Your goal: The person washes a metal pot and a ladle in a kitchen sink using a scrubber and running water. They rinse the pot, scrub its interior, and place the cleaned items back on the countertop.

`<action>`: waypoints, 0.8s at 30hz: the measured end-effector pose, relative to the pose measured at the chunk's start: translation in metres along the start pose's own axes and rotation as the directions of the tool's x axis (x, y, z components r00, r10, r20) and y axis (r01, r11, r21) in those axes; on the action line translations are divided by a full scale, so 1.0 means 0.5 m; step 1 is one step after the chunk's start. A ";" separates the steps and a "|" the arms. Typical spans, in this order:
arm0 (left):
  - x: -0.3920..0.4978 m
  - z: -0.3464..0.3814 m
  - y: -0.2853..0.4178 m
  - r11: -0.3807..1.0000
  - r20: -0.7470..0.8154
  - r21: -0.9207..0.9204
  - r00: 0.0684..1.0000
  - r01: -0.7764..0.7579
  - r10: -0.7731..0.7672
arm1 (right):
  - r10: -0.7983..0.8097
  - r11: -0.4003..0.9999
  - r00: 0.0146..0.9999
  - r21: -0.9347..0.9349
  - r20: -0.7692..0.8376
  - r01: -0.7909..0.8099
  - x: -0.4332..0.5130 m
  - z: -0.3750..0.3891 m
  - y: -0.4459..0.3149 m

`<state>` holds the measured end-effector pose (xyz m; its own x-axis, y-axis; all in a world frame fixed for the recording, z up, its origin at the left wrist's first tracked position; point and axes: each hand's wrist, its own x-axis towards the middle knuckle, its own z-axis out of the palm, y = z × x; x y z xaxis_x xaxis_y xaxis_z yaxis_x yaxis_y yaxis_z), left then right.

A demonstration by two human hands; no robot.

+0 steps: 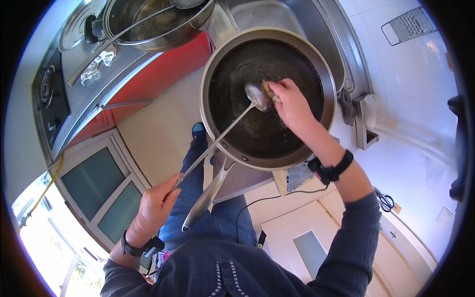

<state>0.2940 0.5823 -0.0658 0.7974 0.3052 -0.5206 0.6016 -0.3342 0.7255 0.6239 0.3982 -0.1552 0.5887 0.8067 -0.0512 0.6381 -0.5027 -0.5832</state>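
My left hand (159,202) grips the long metal handle of a ladle (256,95), whose bowl is over the inside of a large frying pan (267,137). Pinched in my right hand (291,104) is a brownish scrubbing pad (269,91), held against the edge of the ladle's bowl. The pan has a dark, honeycomb-patterned inside and a wide pale rim. Its metal handle (207,198) points down towards me, beneath the ladle's handle. My right fingers partly cover the pad.
Beyond the pan is a stainless steel sink (267,16). A big steel pot (159,42) with another long ladle (122,33) across it stands at upper left, near a gas hob (50,100). A metal grater (410,26) hangs on the right wall; scissors (386,202) hang lower.
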 end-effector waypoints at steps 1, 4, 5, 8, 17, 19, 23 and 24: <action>-0.001 0.001 0.001 0.999 0.015 -0.016 0.999 0.045 -0.045 | 0.033 0.999 0.999 0.006 0.012 -0.033 -0.011 0.003 0.002; -0.001 -0.001 0.004 0.991 0.045 -0.119 0.997 0.064 -0.059 | -0.157 0.987 0.984 -0.058 -0.088 0.152 -0.031 0.006 0.000; -0.001 -0.003 0.005 0.974 0.087 -0.179 0.988 0.142 -0.129 | -0.180 0.982 0.981 -0.072 -0.068 0.175 -0.040 0.008 -0.010; -0.003 -0.006 0.011 0.911 0.180 -0.294 0.953 0.290 -0.245 | 0.157 0.988 0.987 -0.005 0.010 -0.157 -0.040 -0.002 -0.028; 0.002 -0.005 0.025 0.756 0.294 -0.495 0.901 0.429 -0.319 | -0.095 0.945 0.993 -0.320 -0.067 0.069 -0.066 -0.002 -0.009; 0.002 -0.005 0.021 0.754 0.297 -0.492 0.898 0.435 -0.325 | 0.109 0.890 0.986 -0.454 0.130 -0.039 -0.057 -0.016 0.039; -0.009 -0.001 0.012 0.853 0.220 -0.375 0.928 0.364 -0.299 | -0.059 0.972 0.994 -0.232 -0.089 0.037 -0.034 -0.031 0.091; -0.009 0.003 0.009 0.887 0.177 -0.331 0.945 0.322 -0.276 | 0.091 0.962 0.996 -0.261 0.011 -0.085 -0.030 -0.035 0.091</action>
<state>0.2930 0.5782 -0.0609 0.5953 0.2226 -0.7720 0.7746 0.0965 0.6251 0.6526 0.3579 -0.1668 0.6390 0.7608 -0.1131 0.6928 -0.6332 -0.3452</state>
